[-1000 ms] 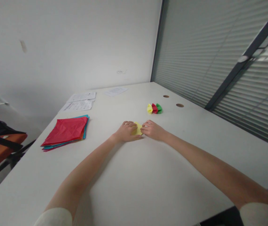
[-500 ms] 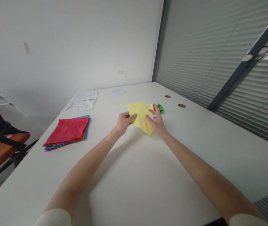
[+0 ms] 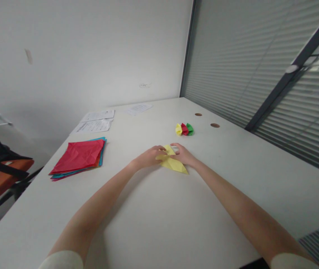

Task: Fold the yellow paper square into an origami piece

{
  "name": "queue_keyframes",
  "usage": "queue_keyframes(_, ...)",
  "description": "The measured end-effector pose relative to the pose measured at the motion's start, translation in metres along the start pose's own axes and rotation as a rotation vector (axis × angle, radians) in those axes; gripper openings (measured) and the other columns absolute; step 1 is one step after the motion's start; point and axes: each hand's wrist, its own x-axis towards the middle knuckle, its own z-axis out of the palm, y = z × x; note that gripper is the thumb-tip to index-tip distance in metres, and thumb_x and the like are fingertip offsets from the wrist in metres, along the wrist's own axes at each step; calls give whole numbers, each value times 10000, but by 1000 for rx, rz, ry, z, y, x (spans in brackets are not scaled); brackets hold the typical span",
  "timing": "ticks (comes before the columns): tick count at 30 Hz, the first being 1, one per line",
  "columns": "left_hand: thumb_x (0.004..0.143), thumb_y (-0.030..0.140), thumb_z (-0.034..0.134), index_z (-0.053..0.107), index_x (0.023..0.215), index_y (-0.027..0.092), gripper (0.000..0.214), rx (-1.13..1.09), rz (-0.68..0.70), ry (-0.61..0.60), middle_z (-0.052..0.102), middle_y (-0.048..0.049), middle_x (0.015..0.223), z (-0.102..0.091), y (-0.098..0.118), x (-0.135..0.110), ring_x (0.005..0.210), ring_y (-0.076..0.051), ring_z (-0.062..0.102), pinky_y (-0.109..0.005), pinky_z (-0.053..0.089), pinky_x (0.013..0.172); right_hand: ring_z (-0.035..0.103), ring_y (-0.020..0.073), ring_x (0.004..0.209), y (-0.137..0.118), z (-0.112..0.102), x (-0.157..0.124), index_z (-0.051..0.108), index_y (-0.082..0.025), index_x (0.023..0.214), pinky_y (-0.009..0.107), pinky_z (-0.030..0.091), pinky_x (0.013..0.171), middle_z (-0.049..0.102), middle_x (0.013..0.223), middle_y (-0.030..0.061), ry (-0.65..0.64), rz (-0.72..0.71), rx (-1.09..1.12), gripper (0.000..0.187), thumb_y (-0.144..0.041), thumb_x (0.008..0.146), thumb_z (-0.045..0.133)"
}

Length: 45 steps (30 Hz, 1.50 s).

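Observation:
A sheet of yellow paper (image 3: 176, 165), now creased and drawn in at its middle, is between my two hands, low over the white table. My left hand (image 3: 150, 157) grips its left side with curled fingers. From the right, my right hand (image 3: 185, 155) pinches the paper's middle, thumb near and fingers on the far side. One pointed corner sticks out toward me. Beyond the hands lie three small bunched paper pieces: a yellow one (image 3: 178, 129), a red one (image 3: 184, 129) and a green one (image 3: 190, 129).
On the left of the table (image 3: 159, 220) lies a stack of coloured paper sheets (image 3: 81, 156), red on top. Printed pages (image 3: 95, 125) lie behind it. Two round holes, the nearer one (image 3: 215, 125), sit near the blinds. An orange-seated chair (image 3: 2, 179) stands to the left.
Both hands have come down and nearer with the yellow paper. It was flat and held up; now it is gathered at the middle. The bunched pieces are no longer hidden by my right hand.

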Motion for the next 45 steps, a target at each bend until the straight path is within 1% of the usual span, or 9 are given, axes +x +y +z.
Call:
queue_keyframes(2, 813, 179, 650, 676, 1087, 201, 276, -57, 108, -95, 617, -105, 1226, 5, 2, 0, 1113, -202, 600, -337, 460, 1007, 494, 93, 460, 0, -1, -1, 507, -169, 1242, 201, 398, 486, 540, 556, -81, -45, 10, 29, 532, -173, 738, 675)
queue_keyframes(7, 909, 254, 519, 665, 1127, 177, 272, -106, 84, -55, 618, -119, 1275, 17, -11, -5, 1188, -201, 575, -342, 438, 1045, 617, 135, 666, 1, -10, -4, 630, -178, 1110, 229, 477, 567, 666, 786, 33, -232, -19, 203, 315, -326, 843, 553)
queue_keyframes(12, 871, 342, 582, 626, 1212, 161, 389, -171, 20, 40, 597, -132, 1314, 21, -26, -10, 1263, -236, 524, -395, 403, 1085, 579, 185, 979, 11, -20, -3, 715, -215, 1044, 349, 493, 887, 555, 1098, 79, -140, -371, -156, 311, -303, 747, 697)
queue_keyframes(16, 808, 437, 640, 556, 1310, 148, 585, -123, -137, 41, 564, -132, 1356, 19, -25, -11, 1260, -261, 525, -398, 396, 1094, 483, 217, 1156, 18, -26, -3, 733, -262, 1020, 409, 374, 1071, 462, 1155, 77, -72, -474, -368, 285, -291, 736, 739)
queue_keyframes(27, 803, 513, 614, 599, 1268, 124, 606, -58, -164, 0, 528, -149, 1390, 12, -24, -13, 1281, -270, 504, -377, 376, 1107, 375, 299, 1313, 14, -26, -6, 772, -287, 959, 485, 245, 1117, 529, 1396, 44, -255, -516, -490, 185, -329, 806, 676)
queue_keyframes(33, 899, 331, 484, 672, 1174, 159, 375, -75, -67, 9, 598, -128, 1311, 11, -33, -13, 1130, -219, 605, -342, 462, 994, 258, 312, 1406, 20, -30, -2, 782, -266, 933, 474, 245, 1127, 643, 1273, 39, -406, -375, -393, 273, -466, 792, 660)
queue_keyframes(37, 858, 353, 579, 716, 1081, 181, 313, -3, 23, 27, 653, -124, 1185, 8, -32, -13, 1082, -223, 601, -362, 448, 981, 421, 286, 1319, 16, -30, -6, 760, -217, 970, 409, 352, 1054, 696, 1146, 92, -339, -332, -204, 410, -558, 773, 645)
queue_keyframes(40, 865, 393, 589, 718, 1066, 187, 315, 55, 45, 21, 640, -125, 1153, 9, -20, -12, 1077, -228, 586, -368, 430, 978, 615, 256, 1014, 15, -22, -4, 721, -162, 914, 375, 461, 882, 713, 965, 89, -213, -285, -25, 463, -589, 791, 590)
queue_keyframes(45, 921, 401, 499, 663, 1148, 240, 324, 170, 51, 5, 590, -105, 1195, 18, 7, -9, 1068, -233, 544, -395, 402, 961, 571, 160, 683, 21, -9, 3, 617, -158, 781, 262, 441, 632, 632, 697, 6, 14, -248, 34, 411, -561, 805, 542)
